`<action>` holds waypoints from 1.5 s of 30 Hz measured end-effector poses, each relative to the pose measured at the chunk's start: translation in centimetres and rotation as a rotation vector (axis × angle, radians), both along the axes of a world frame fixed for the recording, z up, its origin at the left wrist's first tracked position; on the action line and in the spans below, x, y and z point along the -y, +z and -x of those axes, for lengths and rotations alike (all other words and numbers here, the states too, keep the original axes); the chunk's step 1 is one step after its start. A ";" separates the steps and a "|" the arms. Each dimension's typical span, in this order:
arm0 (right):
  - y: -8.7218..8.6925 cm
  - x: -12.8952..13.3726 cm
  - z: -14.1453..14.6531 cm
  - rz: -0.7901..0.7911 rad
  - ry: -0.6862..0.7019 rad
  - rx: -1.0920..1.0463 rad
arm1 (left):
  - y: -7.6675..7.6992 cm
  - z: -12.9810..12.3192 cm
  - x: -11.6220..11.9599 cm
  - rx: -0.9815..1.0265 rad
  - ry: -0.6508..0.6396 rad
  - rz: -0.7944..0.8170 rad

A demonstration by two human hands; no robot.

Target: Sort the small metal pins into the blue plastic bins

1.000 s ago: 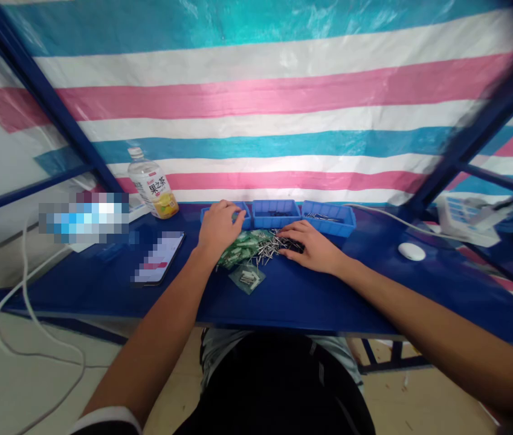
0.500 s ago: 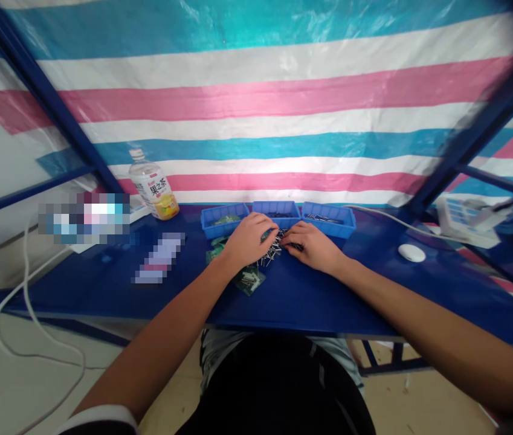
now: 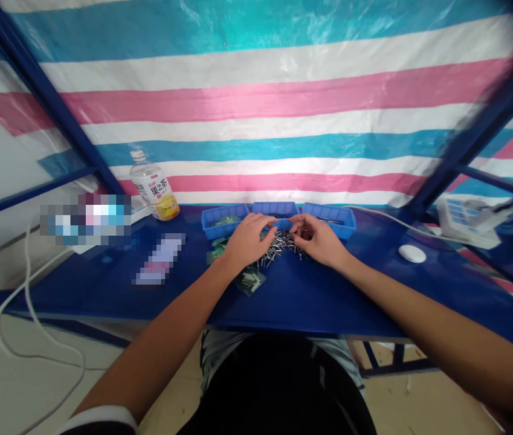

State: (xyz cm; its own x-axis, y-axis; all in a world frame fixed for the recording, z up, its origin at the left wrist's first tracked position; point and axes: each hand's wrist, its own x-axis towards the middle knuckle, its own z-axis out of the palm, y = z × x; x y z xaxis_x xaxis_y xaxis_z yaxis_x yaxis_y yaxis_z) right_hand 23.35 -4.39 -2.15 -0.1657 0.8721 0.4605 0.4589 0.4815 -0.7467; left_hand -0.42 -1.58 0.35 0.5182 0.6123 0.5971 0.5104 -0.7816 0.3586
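Note:
A loose pile of thin, silvery metal pieces, like pins or rivets (image 3: 282,243), lies on the blue table between my hands. My left hand (image 3: 248,240) rests at the pile's left edge, fingers curved forward and thumb held apart from them; no held thing shows. On the right side of the pile, my right hand (image 3: 320,241) has its thumb and fingertips pinched together; what sits in the pinch is too small to make out. Small clear bags with greenish contents (image 3: 216,251) lie left of my left wrist. Nearer me is a bag of pale and metal pieces (image 3: 251,280).
Behind my hands stand three blue bins: left (image 3: 211,229), middle (image 3: 275,206) and right (image 3: 349,222), with small parts inside. A drink bottle (image 3: 154,187) and a blurred-out flat object (image 3: 160,260) are leftward. A white oval object (image 3: 412,253) and a cable (image 3: 387,219) lie rightward.
My right hand has shifted slightly right and away from me, its fingers lifting off the pile, so more metal pieces show. My left hand has barely moved; its thumb and fingers are slightly wider apart.

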 end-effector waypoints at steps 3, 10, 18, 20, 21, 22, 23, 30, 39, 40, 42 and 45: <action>0.0 0.0 -0.1 0.027 0.017 -0.064 | 0.1 0.1 0.2 -0.004 0.006 0.104; 1.1 1.1 0.4 -0.115 0.028 -0.062 | 0.7 -0.3 0.9 0.030 -0.100 0.257; 1.3 1.4 0.6 -0.179 0.103 0.028 | 0.9 -0.2 0.7 0.228 -0.134 0.390; 1.3 1.4 0.6 -0.175 0.114 0.038 | 0.7 -0.2 0.4 0.255 -0.143 0.399; 1.3 1.5 0.7 -0.172 0.118 0.038 | 0.6 -0.2 0.3 0.267 -0.144 0.401; 1.3 1.5 0.7 -0.168 0.120 0.036 | 0.4 -0.2 0.1 0.279 -0.146 0.405; 1.3 1.5 0.7 -0.161 0.117 0.031 | 0.3 -0.2 0.1 0.292 -0.148 0.409; 1.1 1.3 0.5 -0.118 0.032 -0.004 | -0.5 -0.5 0.0 0.416 -0.171 0.469; 1.3 1.5 0.6 -0.207 -0.031 0.034 | 0.5 -0.3 0.4 0.192 -0.057 0.296; 1.3 1.5 0.6 -0.209 -0.022 0.050 | 0.4 -0.3 0.4 0.172 -0.061 0.294; 1.3 1.5 0.6 -0.202 0.005 0.086 | 0.3 -0.3 0.4 0.149 -0.074 0.297; 1.2 1.6 0.6 -0.183 0.034 0.122 | 0.1 -0.5 0.5 0.146 -0.098 0.313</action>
State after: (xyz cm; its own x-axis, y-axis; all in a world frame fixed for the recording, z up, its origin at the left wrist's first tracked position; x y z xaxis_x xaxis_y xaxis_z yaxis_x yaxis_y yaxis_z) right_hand 22.76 -5.95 -0.94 -0.2576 0.7687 0.5855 0.5222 0.6206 -0.5850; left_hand 0.06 -2.05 0.42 0.5067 0.7291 0.4601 0.3643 -0.6648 0.6522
